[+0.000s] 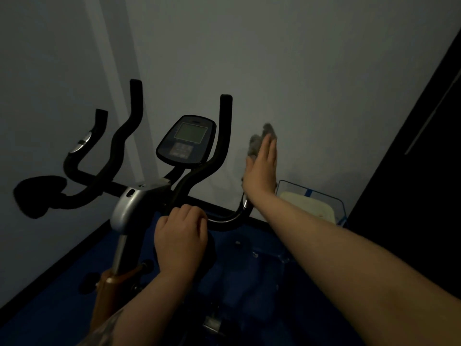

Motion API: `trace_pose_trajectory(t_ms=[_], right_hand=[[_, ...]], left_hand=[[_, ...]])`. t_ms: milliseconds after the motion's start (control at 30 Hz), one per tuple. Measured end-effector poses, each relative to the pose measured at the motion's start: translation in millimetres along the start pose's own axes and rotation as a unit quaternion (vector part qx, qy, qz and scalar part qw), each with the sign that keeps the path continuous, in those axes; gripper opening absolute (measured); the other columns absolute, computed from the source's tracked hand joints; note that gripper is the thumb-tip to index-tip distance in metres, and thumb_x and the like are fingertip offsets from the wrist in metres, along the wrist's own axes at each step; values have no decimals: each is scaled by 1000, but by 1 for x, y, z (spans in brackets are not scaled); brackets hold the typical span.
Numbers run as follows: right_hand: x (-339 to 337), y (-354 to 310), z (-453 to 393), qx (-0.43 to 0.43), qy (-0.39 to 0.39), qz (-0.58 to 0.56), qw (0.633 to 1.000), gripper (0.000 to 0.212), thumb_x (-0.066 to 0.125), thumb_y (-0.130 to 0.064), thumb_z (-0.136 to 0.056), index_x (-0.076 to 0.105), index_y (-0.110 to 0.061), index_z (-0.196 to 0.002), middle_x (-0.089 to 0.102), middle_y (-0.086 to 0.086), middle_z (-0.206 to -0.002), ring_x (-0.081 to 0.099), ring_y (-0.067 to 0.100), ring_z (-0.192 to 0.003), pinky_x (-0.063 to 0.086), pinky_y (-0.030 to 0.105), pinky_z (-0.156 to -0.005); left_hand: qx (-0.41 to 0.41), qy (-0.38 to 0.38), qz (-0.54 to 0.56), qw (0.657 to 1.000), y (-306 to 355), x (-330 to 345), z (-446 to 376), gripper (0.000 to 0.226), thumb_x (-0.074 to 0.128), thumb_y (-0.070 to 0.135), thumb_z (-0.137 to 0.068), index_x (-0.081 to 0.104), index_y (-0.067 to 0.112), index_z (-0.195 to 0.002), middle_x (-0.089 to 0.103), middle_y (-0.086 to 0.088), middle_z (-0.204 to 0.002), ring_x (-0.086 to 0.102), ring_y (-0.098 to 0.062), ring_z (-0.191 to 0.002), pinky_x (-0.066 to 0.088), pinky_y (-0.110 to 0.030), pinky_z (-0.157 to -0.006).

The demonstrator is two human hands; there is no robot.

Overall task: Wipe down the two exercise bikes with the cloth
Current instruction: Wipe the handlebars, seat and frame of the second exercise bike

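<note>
Room: dim, grey wall (311, 71), blue floor (62, 283).
Left hand (180, 236): curled round handlebar (189, 181) below console (185, 139).
Right hand (262, 168): fingers straight, pressing cloth (259, 138) on the grip right of console.
Progress: judged partial; second bike not visible.

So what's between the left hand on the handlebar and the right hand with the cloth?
In the head view, only the curved handlebar spans from left hand to right hand, which holds the cloth.

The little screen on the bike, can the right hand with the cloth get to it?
Probably yes. The right hand presses the cloth just right of the screen; only an upright handlebar stands between.
</note>
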State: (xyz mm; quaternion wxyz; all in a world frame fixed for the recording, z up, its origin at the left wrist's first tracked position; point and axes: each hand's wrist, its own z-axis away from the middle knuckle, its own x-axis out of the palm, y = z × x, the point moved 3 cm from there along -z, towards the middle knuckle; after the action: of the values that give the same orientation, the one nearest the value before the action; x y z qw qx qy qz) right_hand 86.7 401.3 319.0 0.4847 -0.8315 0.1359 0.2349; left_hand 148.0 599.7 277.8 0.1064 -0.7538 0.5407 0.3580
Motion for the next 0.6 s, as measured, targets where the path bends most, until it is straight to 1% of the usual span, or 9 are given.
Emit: trace_pose_trajectory(t_ms=[67, 133, 167, 233, 300, 367, 467, 533, 600], right_hand=[[-2, -4, -16, -46, -3, 60, 997, 59, 38, -12, -103, 9, -16, -154, 4, 2, -162, 3, 21, -148, 4, 33, -121], [-2, -2, -15, -78, 3, 80, 994, 52, 41, -10, -101, 26, -15, -150, 24, 3, -156, 20, 24, -140, 20, 35, -116], [-4, 0, -13, -83, 9, 71, 994, 48, 43, -12, -100, 33, -16, -146, 31, 2, -150, 29, 23, -133, 30, 34, -109], [-9, 2, -18, -43, 1, 49, 998, 40, 45, -23, -101, 38, -14, -139, 37, 5, -141, 41, 25, -121, 40, 35, -95], [-14, 0, -32, 56, -27, 26, 998, 44, 43, -37, -100, 38, -9, -133, 41, 12, -136, 51, 30, -114, 43, 36, -89], [-14, -4, -32, 118, -23, -9, 993, 49, 42, -43, -100, 35, -8, -134, 43, 14, -135, 52, 32, -113, 43, 36, -86], [-3, -4, 5, 113, 28, -6, 993, 61, 40, -37, -101, 15, -13, -151, 28, 12, -151, 43, 31, -127, 40, 40, -97], [1, 3, 17, 101, 5, 7, 995, 70, 39, -37, -102, -2, -14, -154, 16, 9, -159, 36, 29, -134, 35, 40, -105], [0, 10, 5, 136, -28, -61, 988, 65, 38, -39, -102, 6, -13, -153, 27, 10, -155, 42, 28, -130, 36, 32, -100]], left_hand=[[1, -1, 1, 1000, 0, 0, 0, 21, 44, 19, -82, 60, 18, -69, 56, 3, -68, 52, -19, -61, 22, -30, -63], [5, 0, 0, 1000, -1, 0, 0, 20, 45, 19, -81, 60, 18, -68, 56, 3, -67, 52, -20, -61, 21, -29, -63], [5, -1, 2, 1000, -1, 0, 0, 20, 45, 19, -81, 60, 18, -68, 56, 3, -67, 52, -20, -61, 21, -29, -63], [4, -2, 6, 1000, -1, 0, 0, 21, 44, 19, -81, 61, 19, -69, 56, 4, -68, 52, -20, -61, 23, -30, -63], [4, -4, 7, 1000, -1, -1, 0, 20, 45, 19, -81, 61, 19, -69, 56, 4, -68, 52, -19, -61, 22, -30, -63], [3, -7, 7, 1000, -1, 0, 0, 19, 45, 19, -81, 60, 19, -69, 57, 4, -69, 52, -18, -62, 22, -29, -63], [-5, -21, 3, 1000, -2, 1, 1, 20, 45, 20, -82, 60, 19, -69, 56, 4, -69, 52, -17, -62, 23, -29, -63], [-6, -24, 4, 1000, -2, 2, 1, 20, 44, 20, -82, 59, 20, -69, 55, 5, -69, 51, -17, -62, 25, -30, -63], [-5, -22, 7, 1000, -2, 2, 0, 21, 43, 21, -83, 59, 20, -69, 55, 5, -68, 51, -17, -61, 26, -30, -62]])
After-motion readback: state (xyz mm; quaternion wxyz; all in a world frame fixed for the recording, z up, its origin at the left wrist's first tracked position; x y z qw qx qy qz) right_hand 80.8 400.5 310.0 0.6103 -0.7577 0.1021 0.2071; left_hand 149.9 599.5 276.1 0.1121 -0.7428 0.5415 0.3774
